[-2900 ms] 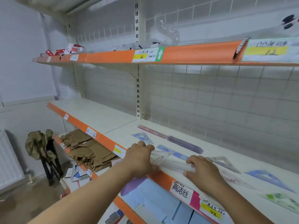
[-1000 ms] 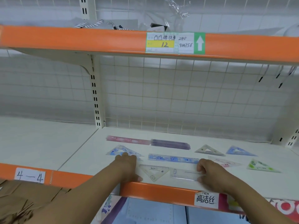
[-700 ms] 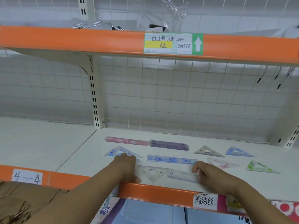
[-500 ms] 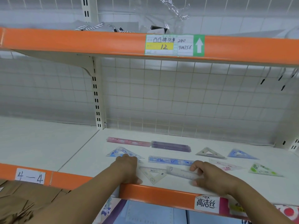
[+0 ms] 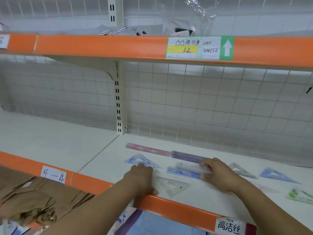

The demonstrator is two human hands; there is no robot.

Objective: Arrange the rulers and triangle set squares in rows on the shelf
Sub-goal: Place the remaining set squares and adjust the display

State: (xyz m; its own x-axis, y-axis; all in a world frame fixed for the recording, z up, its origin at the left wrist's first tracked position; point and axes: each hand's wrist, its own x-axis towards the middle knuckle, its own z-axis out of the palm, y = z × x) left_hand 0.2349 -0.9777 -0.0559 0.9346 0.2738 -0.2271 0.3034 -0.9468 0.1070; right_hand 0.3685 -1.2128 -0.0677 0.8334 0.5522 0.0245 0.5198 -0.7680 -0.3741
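back row looks done: pink ruler (image 5: 147, 149) and purple ruler (image 5: 188, 156) lie end to end on the shelf (image 5: 101, 167). right hand (image 5: 218, 173) pinches a clear ruler (image 5: 189, 166) just over the blue ruler (image 5: 182, 173). left hand (image 5: 142, 180) rests near the front edge, fingers relaxed, holding nothing. triangles (image 5: 277, 175) at right look unsorted.

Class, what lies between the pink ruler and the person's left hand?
A blue set square, shown in the head view, between the pink ruler and the left hand.
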